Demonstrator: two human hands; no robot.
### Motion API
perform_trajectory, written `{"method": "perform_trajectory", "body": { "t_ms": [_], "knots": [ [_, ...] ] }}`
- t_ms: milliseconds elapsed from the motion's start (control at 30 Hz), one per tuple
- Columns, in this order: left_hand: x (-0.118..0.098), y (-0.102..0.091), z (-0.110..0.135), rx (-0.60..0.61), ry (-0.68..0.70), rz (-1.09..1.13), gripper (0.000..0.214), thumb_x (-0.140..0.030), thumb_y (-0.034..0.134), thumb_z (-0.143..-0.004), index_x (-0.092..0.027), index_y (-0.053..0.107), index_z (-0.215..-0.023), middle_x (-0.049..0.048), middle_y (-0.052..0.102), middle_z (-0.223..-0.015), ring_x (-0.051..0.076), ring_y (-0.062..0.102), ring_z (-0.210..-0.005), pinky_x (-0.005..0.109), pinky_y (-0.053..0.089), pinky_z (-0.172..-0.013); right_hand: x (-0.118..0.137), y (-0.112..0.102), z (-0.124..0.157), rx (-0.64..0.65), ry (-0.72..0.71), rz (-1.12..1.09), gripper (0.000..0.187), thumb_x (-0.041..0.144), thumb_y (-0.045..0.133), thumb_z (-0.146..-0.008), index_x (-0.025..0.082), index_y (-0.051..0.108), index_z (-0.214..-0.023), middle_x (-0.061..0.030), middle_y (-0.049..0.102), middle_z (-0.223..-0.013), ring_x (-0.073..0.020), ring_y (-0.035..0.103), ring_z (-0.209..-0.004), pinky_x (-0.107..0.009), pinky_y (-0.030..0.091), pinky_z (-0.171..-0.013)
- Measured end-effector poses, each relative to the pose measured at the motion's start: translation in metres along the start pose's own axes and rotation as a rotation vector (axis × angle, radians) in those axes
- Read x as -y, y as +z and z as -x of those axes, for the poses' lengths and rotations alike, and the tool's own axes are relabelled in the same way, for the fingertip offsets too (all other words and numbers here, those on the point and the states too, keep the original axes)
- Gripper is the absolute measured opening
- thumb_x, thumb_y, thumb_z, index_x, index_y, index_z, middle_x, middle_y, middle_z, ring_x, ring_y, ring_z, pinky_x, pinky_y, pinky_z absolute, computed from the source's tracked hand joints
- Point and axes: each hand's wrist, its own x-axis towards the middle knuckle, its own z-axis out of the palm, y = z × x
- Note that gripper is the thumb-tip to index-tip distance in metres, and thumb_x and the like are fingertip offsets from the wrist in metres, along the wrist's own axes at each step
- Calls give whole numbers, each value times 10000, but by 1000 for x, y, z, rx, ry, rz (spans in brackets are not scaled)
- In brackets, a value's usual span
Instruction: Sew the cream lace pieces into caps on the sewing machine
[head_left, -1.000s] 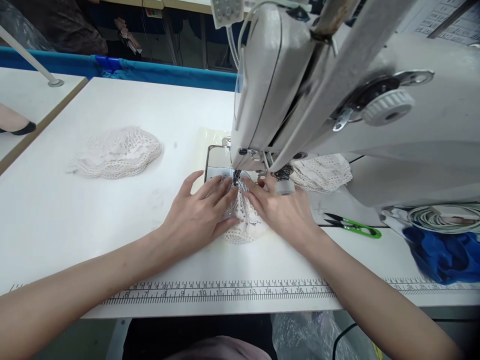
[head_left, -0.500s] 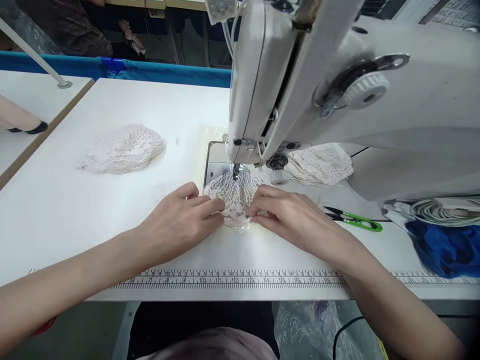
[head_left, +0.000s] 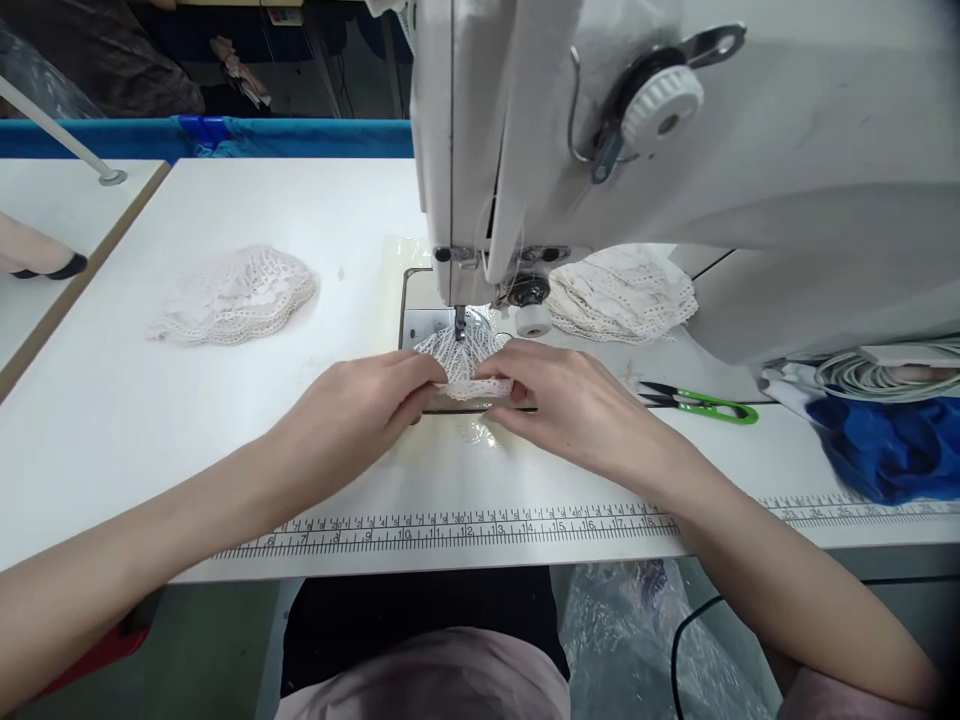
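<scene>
A piece of white lace (head_left: 461, 358) lies under the presser foot (head_left: 460, 322) of a sewing machine (head_left: 480, 150), and its near edge is folded up into a narrow band. My left hand (head_left: 375, 400) pinches the left end of that fold between thumb and fingers. At the right end, my right hand (head_left: 551, 395) grips the same fold, its thumb below and its fingers above. Parts of the lace are hidden behind my fingertips.
White lace piles lie left (head_left: 236, 295) and behind the needle area (head_left: 622, 292). Green-handled thread snips (head_left: 701, 403), blue cloth (head_left: 892, 450) and a coiled cable (head_left: 900, 370) are at right. A printed ruler (head_left: 465, 530) runs along the front edge.
The lace's near edge, flatter before, is now raised and folded into a band between my hands. Both hands have shifted closer to the presser foot. The camera view has moved a little.
</scene>
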Motion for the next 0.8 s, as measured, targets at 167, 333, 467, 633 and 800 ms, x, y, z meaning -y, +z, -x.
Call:
{"method": "perform_trajectory", "body": {
  "t_ms": [167,333,467,633,800],
  "knots": [
    [11,-9,-27,159,-20,51,189,-309,526,-902,-206,678,-944,-3,649,-708,121,581,-544,223,398,-468,-6,9,-3,-245,-42,106,248,164,488,-944,173,735,-917,-51,654,-908,-125,561,-670,-242,313,-531],
    [27,-8,-49,237,-14,162,343,-386,545,-894,-188,572,-615,-28,471,-534,84,433,-445,227,320,-422,-11,11,-7,-409,-62,12,264,229,474,-973,185,734,-983,-26,665,-802,-115,558,-647,-231,317,-531],
    [33,-11,-52,265,66,275,369,-410,555,-904,-181,595,-617,-7,503,-625,79,451,-505,228,352,-463,-12,12,-9,-384,-62,-64,269,210,470,-963,154,733,-966,-21,665,-738,-114,560,-617,-229,330,-532],
    [30,-9,-41,258,102,308,479,-392,480,-961,-171,563,-544,1,471,-634,76,441,-511,241,375,-482,-11,10,-6,-297,-85,-109,250,169,484,-942,158,734,-942,-12,675,-714,-109,556,-589,-229,354,-551],
    [24,15,-17,-46,393,-106,290,-247,492,-965,-190,705,-777,20,608,-702,139,567,-641,301,434,-594,-2,8,2,-68,-96,197,266,79,498,-881,179,743,-863,-37,725,-902,-135,594,-682,-253,324,-526]
  ]
}}
